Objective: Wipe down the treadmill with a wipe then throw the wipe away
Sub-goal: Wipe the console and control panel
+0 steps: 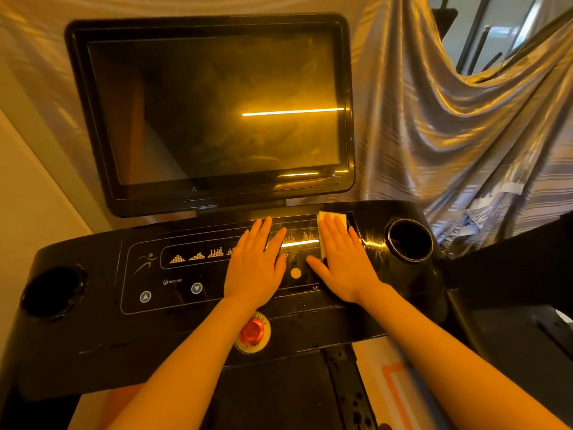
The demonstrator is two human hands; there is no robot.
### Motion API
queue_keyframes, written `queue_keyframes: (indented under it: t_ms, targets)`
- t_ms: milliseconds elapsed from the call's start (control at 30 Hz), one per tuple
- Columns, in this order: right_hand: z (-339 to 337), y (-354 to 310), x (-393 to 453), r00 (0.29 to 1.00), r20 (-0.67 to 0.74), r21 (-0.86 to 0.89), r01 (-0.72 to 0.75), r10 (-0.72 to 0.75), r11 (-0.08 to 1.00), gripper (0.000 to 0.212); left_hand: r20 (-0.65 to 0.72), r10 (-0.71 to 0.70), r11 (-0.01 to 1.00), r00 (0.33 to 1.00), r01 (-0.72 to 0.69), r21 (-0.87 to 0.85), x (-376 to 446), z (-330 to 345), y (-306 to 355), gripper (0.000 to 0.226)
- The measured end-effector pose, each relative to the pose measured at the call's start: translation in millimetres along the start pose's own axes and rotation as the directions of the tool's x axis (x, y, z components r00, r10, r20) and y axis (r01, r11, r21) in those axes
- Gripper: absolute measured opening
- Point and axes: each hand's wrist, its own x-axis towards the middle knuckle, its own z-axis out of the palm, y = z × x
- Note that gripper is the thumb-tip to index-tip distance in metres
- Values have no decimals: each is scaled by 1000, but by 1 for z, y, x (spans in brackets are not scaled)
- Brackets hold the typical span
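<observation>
- Nearest: red emergency stop button at the near edge of the treadmill console, between the two forearms; neither arm appears to touch it; risk: a forearm sweeping back could knock it.
- Left hand lies flat on the control panel, fingers straight and together, holding nothing; it covers part of the row of programme icons; incline arrow buttons sit just left of it; risk: palm pressure or a damp pass could trigger a key if the machine is powered.
- Right hand also flat, fingers extended, pressing the wipe onto the panel; only the wipe's far edge and a left sliver show past the fingertips; no pinch on it, so it could bunch or slip out mid-stroke.
- Right cup holder near the right hand; wipe could drop in; left cup holder well apart.
- Farthest: dark screen, smudged, judged not yet wiped; no bin in view.
</observation>
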Motion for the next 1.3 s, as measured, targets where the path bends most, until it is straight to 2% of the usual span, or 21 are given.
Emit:
queue_keyframes:
  t_ms: [167,467,733,900,1067,1167,1300]
  targets:
    - [4,-7,-29,998,45,-13,50,-49,999,91,-15,5,1000,1000,-4,5,0,3,0,52]
    - [-6,-7,32,1000,-5,-3,25,-25,1000,92,-28,14,1000,999,-14,-1,0,3,-1,50]
    - [3,-19,-18,994,34,30,103,-104,994,87,-8,22,999,1000,-22,-28,2,1,-2,52]
    - [-4,-17,18,994,31,9,103,-103,995,99,-21,4,1000,1000,-4,18,-6,-6,-15,48]
    - [-3,-21,42,998,25,-34,55,-54,998,100,-30,-2,1000,1000,2,-16,-15,-7,-24,52]
    - [1,-28,27,998,10,-6,55,-55,998,92,-37,-5,999,999,3,-35,-16,-7,-22,52]
    - [8,-42,-18,989,47,-1,143,-143,990,86,-54,4,999,999,-6,-39,-17,-4,-26,51]
